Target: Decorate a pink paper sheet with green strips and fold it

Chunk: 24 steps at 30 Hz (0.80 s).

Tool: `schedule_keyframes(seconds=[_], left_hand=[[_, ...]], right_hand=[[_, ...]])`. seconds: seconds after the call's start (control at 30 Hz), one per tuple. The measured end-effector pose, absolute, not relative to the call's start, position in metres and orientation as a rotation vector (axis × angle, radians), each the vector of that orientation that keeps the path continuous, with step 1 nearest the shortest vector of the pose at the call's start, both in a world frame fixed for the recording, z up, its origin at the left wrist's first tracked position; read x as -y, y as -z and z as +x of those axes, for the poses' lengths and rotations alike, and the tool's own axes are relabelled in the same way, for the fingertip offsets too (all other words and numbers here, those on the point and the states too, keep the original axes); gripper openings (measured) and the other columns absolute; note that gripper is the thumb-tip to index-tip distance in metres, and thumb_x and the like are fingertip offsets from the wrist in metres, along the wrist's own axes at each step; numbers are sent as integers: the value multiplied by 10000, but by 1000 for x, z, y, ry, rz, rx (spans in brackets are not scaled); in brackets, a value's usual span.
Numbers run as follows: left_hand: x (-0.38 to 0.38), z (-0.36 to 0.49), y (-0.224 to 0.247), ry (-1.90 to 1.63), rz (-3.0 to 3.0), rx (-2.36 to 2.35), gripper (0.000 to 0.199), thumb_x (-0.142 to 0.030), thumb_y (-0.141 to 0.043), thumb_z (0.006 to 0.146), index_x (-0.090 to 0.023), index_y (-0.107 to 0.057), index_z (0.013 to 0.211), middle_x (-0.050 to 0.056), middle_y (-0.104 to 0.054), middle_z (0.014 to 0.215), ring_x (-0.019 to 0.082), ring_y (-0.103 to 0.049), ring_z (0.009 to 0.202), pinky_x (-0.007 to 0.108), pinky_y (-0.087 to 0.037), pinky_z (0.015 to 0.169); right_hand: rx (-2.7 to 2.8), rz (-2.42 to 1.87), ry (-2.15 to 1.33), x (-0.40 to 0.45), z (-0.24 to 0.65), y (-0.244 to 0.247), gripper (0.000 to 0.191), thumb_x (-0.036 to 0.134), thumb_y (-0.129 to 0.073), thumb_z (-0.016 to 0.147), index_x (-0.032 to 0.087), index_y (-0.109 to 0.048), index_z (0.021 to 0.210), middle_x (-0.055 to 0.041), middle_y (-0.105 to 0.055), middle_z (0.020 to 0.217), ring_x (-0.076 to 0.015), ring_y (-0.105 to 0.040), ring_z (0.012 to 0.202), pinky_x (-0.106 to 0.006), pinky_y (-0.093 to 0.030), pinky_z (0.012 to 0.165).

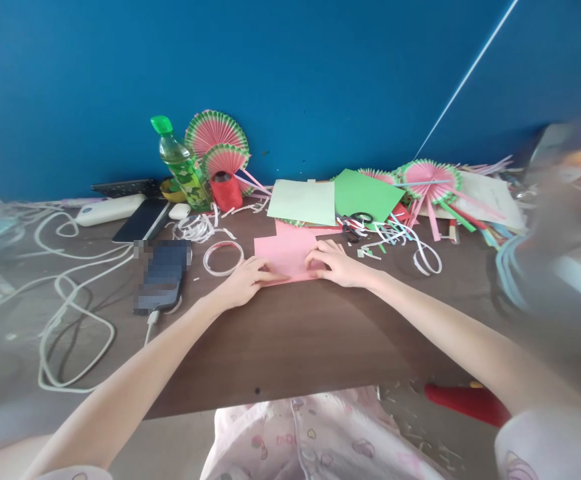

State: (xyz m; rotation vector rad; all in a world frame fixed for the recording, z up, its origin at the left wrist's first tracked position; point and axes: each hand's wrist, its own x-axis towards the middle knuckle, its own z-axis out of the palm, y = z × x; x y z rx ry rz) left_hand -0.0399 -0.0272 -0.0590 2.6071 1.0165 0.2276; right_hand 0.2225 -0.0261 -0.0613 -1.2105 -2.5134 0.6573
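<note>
A sheet of pink paper lies on the table in front of me, its near edge apparently folded over. My left hand grips its near left corner, thumb and fingers pressed together on the edge. At the near right side, my right hand has its fingers bent and pinched on the same sheet. Just behind it are more pink paper, a pale green sheet and a bright green sheet. Black scissors rest beyond my right hand, partly among paper strips.
Left of the paper are a tape ring, a phone with a white cable, a green-capped bottle and a red thread spool. Folded paper fans lean on the blue wall; another fan lies right.
</note>
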Motion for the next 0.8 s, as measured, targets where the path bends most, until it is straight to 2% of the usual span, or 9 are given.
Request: schedule_keyframes(seconds=[0.1,0.2,0.37,0.53,0.67,0.8], left_hand=[[28,-40,59,-165,2658,-1035,511,-66,-337,834,-403,-569,1139,24,-529,973,166,-454,925,353,-342,874],[34,-41,58,-157,2742,-1037,518,-62,-335,839,-397,-541,1175,29,-517,965,162,-441,891,357,-349,870],[47,-44,56,-288,2938,-1011,335,-173,-405,872,-263,-586,1139,50,-541,963,160,-458,855,307,-404,808],[53,-44,55,-322,3269,-1033,292,-83,-357,868,-139,-599,1021,68,-581,833,155,-512,758,275,-433,667],[53,-37,49,-320,3323,-1055,259,-105,-352,870,-131,-610,873,56,-582,754,151,-539,718,291,-442,689],[48,-33,26,-398,2972,-1187,260,-157,-352,867,-142,-612,851,60,-613,822,153,-563,763,278,-449,714]], right_hand=[[2551,-1200,-594,28,223,62,129,304,-459,861,243,-541,940,-51,-480,1079,-232,-362,1048,-442,-271,922],[2574,-1173,-477,33,222,63,136,261,-431,880,230,-550,935,-60,-492,1073,-220,-379,1029,-403,-294,895],[2611,-1103,-216,40,217,65,216,244,-374,912,178,-572,859,-60,-558,899,-182,-454,862,-332,-337,790],[2686,-955,-63,44,220,65,265,358,-442,879,142,-591,849,-77,-579,841,-188,-494,824,-308,-372,749],[2730,-923,20,45,219,59,272,227,-369,901,130,-623,894,-88,-607,816,-184,-521,784,-312,-385,729],[2688,-996,-207,41,219,30,261,114,-411,824,118,-639,952,-87,-627,816,-171,-537,746,-307,-399,695]])
